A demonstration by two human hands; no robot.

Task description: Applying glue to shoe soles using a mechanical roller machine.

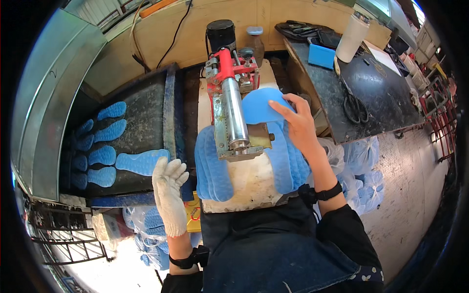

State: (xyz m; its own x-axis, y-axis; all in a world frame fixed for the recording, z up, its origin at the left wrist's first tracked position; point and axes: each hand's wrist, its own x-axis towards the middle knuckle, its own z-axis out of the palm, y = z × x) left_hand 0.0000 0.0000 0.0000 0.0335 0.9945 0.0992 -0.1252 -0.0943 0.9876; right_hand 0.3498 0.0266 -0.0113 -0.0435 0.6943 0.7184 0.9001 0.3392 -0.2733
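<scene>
My right hand grips a smooth, rounded blue insole piece by its right side. This piece lies against the right of a red machine's shiny metal roller. To the left, my left hand, in a white knit glove, has its fingers loosely stretched. It is beside the near end of a textured blue insole on a dark bed; I cannot tell whether they touch. Blue insoles are stacked on the worn white board, one stack left of the roller and another on its right.
More blue insoles lie in rows on the dark bed, beside a metal housing. The black table at right bears scissors, a blue box and a white bottle. Filled plastic bags stand below.
</scene>
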